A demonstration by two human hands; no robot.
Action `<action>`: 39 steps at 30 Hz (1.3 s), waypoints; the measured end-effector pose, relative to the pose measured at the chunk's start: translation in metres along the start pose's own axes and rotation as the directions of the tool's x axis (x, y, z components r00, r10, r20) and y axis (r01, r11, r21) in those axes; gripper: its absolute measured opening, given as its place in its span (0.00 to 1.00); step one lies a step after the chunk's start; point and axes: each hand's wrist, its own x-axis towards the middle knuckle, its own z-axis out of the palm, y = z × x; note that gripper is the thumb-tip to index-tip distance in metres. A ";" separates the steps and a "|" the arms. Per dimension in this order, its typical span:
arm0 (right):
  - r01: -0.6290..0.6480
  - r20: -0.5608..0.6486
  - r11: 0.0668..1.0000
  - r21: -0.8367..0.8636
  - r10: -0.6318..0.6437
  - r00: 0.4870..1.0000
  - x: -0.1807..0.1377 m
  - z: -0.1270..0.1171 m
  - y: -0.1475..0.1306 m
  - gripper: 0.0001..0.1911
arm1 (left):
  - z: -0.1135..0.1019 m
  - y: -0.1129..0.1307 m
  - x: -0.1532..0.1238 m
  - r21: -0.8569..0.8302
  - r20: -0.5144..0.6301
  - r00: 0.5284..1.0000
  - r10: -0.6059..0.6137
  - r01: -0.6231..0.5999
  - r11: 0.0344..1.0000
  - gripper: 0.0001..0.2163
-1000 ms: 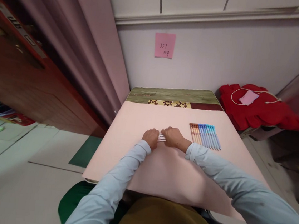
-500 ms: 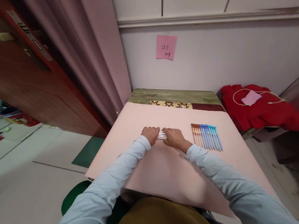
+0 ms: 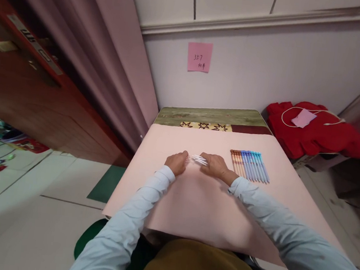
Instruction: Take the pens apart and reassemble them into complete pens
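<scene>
White sticks (image 3: 199,160), long axis left-right

We get soft, even light, shadow nearest us on the bench (image 3: 162,144), a small glint on the floor (image 3: 52,229), and stretched, blurry edges.

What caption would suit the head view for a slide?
Right hand holding white sticks, left hand close by, a row of brown and blue pens on a pink cover.

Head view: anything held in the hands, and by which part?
The right hand grips thin white sticks by their right ends. The left hand is near their left ends; whether it grips them can't be told.
</scene>
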 end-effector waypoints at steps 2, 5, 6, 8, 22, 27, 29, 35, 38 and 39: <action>-0.026 -0.016 0.999 0.024 0.026 1.000 0.000 0.002 0.004 0.19 | 0.005 -0.004 0.000 -0.026 0.004 1.000 -0.024 0.024 0.999 0.12; -0.066 -0.068 0.990 0.128 0.075 0.995 -0.003 0.008 0.009 0.18 | 0.015 -0.014 0.001 -0.051 0.010 0.998 -0.064 0.064 0.997 0.11; -0.084 -0.091 0.982 0.172 0.101 0.991 -0.004 0.012 0.010 0.17 | 0.017 -0.018 0.002 -0.054 0.008 0.996 -0.087 0.087 0.995 0.11; -0.123 -0.131 0.962 0.244 0.158 0.979 -0.006 0.018 0.010 0.16 | 0.020 -0.030 0.005 -0.049 -0.004 0.988 -0.154 0.153 0.987 0.10; -0.093 -0.105 0.979 0.180 0.113 0.988 0.001 0.029 0.000 0.16 | 0.021 -0.081 0.052 0.071 -0.088 0.944 -0.319 0.326 0.943 0.14; -0.062 0.033 0.997 0.053 0.061 0.998 0.008 0.024 -0.008 0.18 | 0.016 -0.086 0.056 0.136 -0.057 0.979 -0.194 0.200 0.970 0.13; -0.069 0.046 0.996 0.055 0.067 0.997 0.008 0.022 -0.010 0.19 | 0.013 -0.085 0.057 0.157 -0.039 0.990 -0.136 0.140 0.978 0.13; -0.235 -0.032 0.922 0.308 0.256 0.966 0.000 0.024 0.000 0.16 | 0.018 -0.065 0.060 0.179 -0.002 1.000 -0.024 0.024 0.983 0.13; -0.291 -0.056 0.825 0.485 0.361 0.931 -0.007 0.028 0.009 0.13 | 0.022 -0.051 0.063 0.188 -0.003 1.000 0.013 -0.012 0.982 0.12; -0.296 -0.054 0.803 0.517 0.375 0.925 -0.009 0.029 0.011 0.13 | 0.022 -0.046 0.064 0.194 -0.005 1.000 0.024 -0.022 0.981 0.11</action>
